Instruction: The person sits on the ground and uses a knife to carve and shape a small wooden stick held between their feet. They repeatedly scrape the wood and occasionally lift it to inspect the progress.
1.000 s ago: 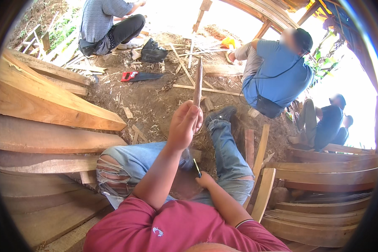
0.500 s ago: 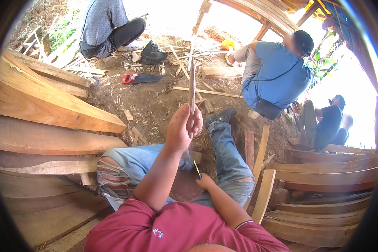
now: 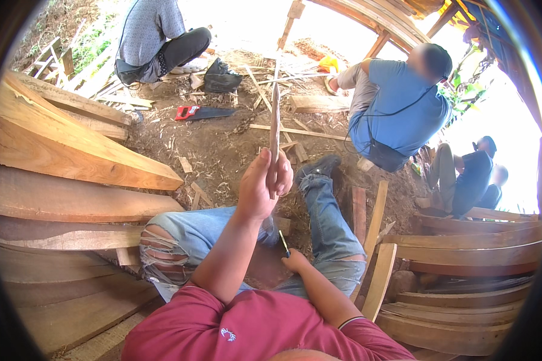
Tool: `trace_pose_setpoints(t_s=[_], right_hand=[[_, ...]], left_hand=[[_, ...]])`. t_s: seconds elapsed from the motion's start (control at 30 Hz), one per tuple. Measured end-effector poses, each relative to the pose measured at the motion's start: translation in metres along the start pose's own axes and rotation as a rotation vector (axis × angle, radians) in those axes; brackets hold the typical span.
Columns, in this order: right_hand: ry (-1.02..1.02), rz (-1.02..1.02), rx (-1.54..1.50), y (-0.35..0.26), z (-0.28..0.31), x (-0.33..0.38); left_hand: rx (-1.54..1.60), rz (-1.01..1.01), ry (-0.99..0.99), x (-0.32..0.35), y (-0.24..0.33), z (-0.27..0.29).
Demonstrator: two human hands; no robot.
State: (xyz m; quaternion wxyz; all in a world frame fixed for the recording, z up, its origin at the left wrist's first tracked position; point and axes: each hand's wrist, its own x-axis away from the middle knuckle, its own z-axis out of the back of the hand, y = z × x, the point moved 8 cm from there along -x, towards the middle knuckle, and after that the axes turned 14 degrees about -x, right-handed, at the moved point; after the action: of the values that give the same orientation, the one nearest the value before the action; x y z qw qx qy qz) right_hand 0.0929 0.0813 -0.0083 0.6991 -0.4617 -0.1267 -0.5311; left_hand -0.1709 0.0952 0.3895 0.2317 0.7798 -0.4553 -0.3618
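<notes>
My left hand [image 3: 262, 186] is raised in front of me, closed around the lower part of a narrow wooden strip [image 3: 274, 120]. The strip points up and away, tapering at its far end. Lower down, between my knees, my right hand [image 3: 295, 262] is closed on a slim tool [image 3: 284, 242] with a dark handle and a thin pale end. What kind of tool it is does not show clearly. The tool and the strip are apart. A handsaw [image 3: 203, 113] with a red handle lies on the dirt beyond my left hand.
Stacked curved planks lie at my left [image 3: 78, 192] and right [image 3: 464, 246]. A loose board [image 3: 379, 280] leans near my right knee. A person in blue [image 3: 397, 114] sits ahead right, another in grey [image 3: 153, 42] ahead left. A black bag [image 3: 221, 77] and wood scraps lie on the ground.
The wooden strip has turned slightly in my left hand. Both hands stay nearly in the same places, and the view has shifted a little.
</notes>
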Motion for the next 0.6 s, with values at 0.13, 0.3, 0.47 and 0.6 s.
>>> trace_pose_setpoints(t_s=[0.13,0.3,0.47,0.6], right_hand=[[0.002,0.000,-0.016,-0.008,0.002,0.001],[-0.029,-0.048,-0.066,-0.022,0.006,0.015],[-0.009,-0.034,-0.055,-0.016,0.004,0.007],[0.048,-0.022,0.009,0.005,-0.002,-0.010]], left_hand=[[-0.027,0.016,0.033,0.001,-0.002,0.003],[-0.034,0.070,0.092,0.001,-0.009,0.006],[-0.057,0.087,0.066,0.001,-0.016,0.008],[-0.059,0.167,0.106,0.000,-0.040,0.019]])
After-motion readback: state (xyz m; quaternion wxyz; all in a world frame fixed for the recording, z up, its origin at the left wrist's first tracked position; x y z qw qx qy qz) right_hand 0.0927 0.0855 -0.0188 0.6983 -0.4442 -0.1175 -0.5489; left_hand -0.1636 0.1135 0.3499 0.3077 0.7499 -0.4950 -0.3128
